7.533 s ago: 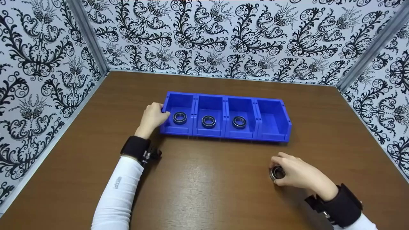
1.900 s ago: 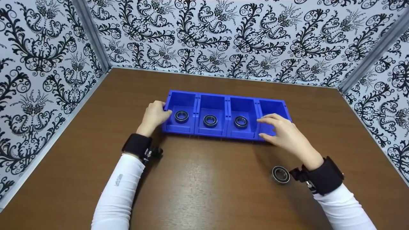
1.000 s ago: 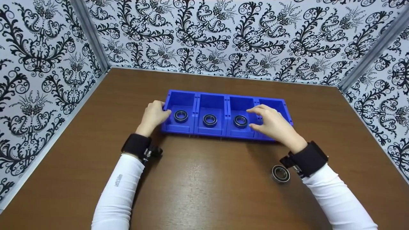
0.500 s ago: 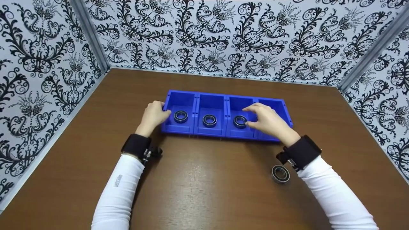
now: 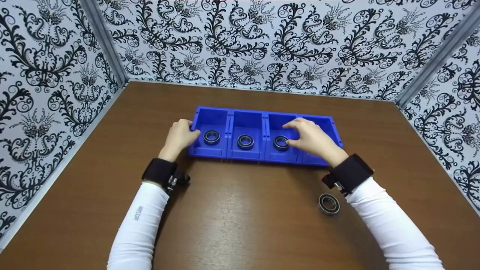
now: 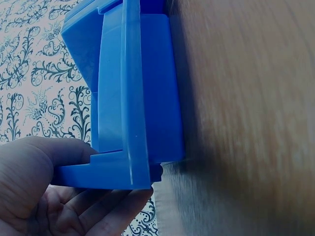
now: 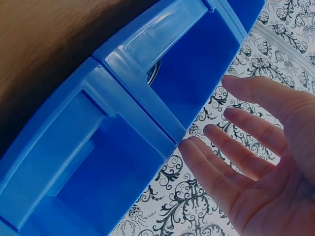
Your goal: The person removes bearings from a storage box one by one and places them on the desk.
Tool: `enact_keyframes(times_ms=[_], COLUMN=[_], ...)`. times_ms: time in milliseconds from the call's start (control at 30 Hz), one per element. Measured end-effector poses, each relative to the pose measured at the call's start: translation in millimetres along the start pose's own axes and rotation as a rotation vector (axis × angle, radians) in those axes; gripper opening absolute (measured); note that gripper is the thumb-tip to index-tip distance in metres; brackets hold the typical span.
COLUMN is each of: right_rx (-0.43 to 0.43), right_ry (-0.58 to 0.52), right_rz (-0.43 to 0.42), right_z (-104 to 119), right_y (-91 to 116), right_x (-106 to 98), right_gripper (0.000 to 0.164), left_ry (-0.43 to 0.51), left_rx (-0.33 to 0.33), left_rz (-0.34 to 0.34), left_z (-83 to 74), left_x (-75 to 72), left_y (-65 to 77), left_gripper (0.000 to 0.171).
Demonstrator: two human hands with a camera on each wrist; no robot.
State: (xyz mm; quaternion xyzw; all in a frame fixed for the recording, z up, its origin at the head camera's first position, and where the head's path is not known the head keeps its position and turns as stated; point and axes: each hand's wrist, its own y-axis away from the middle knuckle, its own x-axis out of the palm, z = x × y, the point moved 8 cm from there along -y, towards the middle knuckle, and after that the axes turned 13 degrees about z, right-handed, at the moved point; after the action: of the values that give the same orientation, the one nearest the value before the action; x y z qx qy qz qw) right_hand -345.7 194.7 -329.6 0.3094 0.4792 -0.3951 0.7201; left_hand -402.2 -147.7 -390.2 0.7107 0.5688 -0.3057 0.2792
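Note:
A blue bin row [image 5: 283, 159] with several compartments stands on the table. My left hand [image 5: 179, 138] grips its left side wall; in the left wrist view the thumb [image 6: 66, 150] lies on the inner side and the fingers [image 6: 110, 209] on the outer side. One ball bearing [image 5: 211, 142] lies in the leftmost compartment, a second bearing [image 5: 245, 147] in the one beside it, and a third bearing [image 5: 278, 148] in the one after. Over that third compartment hovers my right hand [image 5: 313, 138], fingers spread and holding nothing, as the right wrist view confirms. It partly covers the rightmost compartment.
Another bearing [image 5: 328, 210] lies on the brown tabletop [image 5: 240, 217], in front of the bin row's right end and near my right wrist. Patterned wall panels [image 5: 240, 45] enclose the table at the back and sides.
My right hand has let go of the bearing on the table, moved up to the rightmost compartment, then drifted left over the third one. The left hand keeps its grip on the bin row.

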Motion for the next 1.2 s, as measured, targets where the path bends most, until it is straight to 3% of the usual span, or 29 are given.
enact_keyframes(times_ms=[567, 1200], right_rx=[-0.012, 0.055], right_ry=[0.019, 0.051], right_rz=[0.055, 0.176], right_z=[1.5, 1.2], right_y=[-21.0, -41.1], right_x=[6.0, 19.5], right_gripper=[0.046, 0.046], left_ry=[0.004, -0.012], left_rx=[0.012, 0.016], left_rz=[-0.006, -0.011], left_z=[-0.2, -1.1], left_x=[-1.3, -1.7], left_y=[-0.2, -0.2], left_gripper=[0.018, 0.02])
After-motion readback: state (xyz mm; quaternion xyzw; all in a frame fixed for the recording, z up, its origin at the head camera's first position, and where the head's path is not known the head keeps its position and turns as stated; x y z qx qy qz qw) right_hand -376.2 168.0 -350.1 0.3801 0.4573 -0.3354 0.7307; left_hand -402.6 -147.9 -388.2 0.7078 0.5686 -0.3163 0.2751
